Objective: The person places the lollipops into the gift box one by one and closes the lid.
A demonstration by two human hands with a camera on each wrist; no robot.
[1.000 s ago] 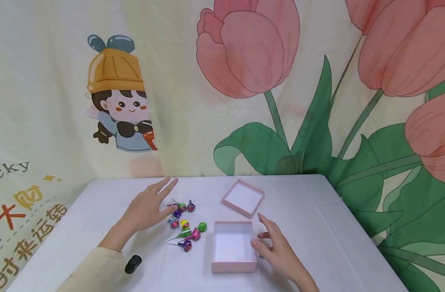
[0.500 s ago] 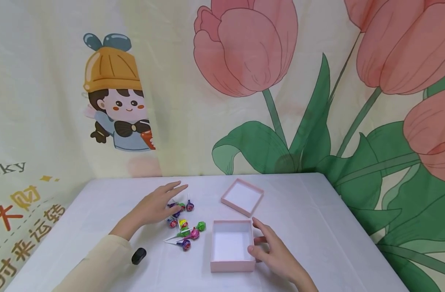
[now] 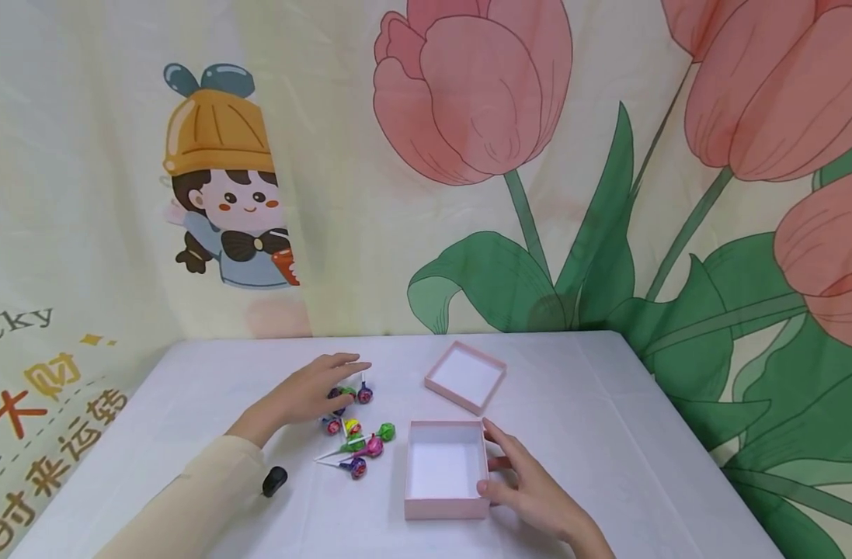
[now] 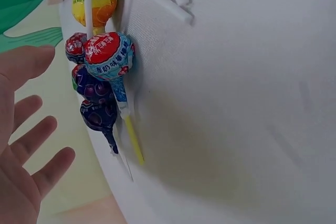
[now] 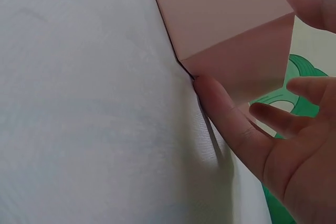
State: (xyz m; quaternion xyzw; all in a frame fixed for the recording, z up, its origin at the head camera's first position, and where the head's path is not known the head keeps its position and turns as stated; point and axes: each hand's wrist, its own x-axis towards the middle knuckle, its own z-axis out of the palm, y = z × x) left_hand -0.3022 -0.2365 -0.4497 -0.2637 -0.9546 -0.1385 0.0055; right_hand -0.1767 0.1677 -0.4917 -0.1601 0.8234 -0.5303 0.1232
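While my left hand [image 3: 307,394] has slid inward over the farther lollipops [image 3: 356,443], my right hand [image 3: 526,489] has come in against the box [image 3: 446,509]. My left fingers are spread and pinch nothing; whether that thumb touches a lollipop below, I cannot tell. The lollipops lie under my left palm and nearer me, between my two hands. My right thumb and forefinger now hold the box by its side, thumb at the near corner, forefinger at the far one. So I judge the box steadied, with every lollipop I see outside it. The lid [image 3: 465,375] lies just beyond my right forefinger.
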